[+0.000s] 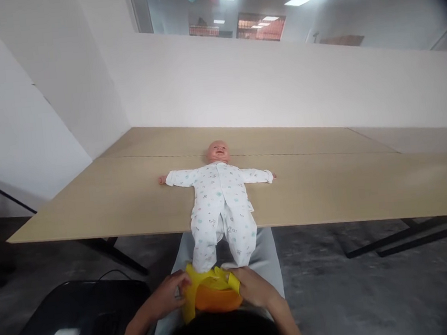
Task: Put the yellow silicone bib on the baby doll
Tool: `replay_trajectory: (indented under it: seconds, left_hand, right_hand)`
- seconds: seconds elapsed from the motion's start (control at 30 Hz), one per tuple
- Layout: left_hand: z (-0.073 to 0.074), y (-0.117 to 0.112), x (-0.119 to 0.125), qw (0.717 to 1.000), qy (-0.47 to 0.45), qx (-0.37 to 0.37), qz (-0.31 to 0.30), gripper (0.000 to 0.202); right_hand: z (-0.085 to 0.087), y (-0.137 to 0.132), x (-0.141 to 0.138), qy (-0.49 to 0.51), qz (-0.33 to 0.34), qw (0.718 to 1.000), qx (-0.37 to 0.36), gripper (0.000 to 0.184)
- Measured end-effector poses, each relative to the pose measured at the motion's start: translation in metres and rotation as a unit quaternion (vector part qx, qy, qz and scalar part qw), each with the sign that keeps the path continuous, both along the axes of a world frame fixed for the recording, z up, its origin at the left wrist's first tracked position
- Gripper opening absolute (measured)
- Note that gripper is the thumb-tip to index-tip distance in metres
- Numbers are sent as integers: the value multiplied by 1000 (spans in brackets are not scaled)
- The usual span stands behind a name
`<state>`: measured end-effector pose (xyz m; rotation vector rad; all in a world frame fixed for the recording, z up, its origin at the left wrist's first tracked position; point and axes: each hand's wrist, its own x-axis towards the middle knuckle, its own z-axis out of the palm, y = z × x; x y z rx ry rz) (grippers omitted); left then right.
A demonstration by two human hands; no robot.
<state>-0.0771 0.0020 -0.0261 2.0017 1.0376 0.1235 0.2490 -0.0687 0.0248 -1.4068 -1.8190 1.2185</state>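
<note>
Across the lap (269, 255) of the person sitting here is a yellow-and-orange piece (216, 299), its yellow rim standing around a curved orange middle; whether it forms a pocket with something inside, I cannot tell. It sits between the two hands, which are apart. The right hand (257, 288) is closed on a yellow strip (233, 282) at one side of it, while the left hand (167, 296) curls against the other edge, though I cannot tell whether it grips. Just beyond both lies a doll (220, 189) in white printed clothes, face up on the table (328, 189), arms spread, its trouser legs reaching past the near edge to the yellow rim.
</note>
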Motion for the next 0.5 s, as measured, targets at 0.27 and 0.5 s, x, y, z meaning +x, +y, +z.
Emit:
replay_trajectory:
  seconds: [0.27, 0.5]
  left_hand:
    - [-38, 2, -8, 993, -38, 103, 31, 75]
    - [-33, -6, -3, 984, -135, 96, 72, 56]
  right_hand:
    - [38, -10, -6, 35, 21, 999, -31, 62]
    - [42, -9, -6, 139, -6, 990, -30, 56]
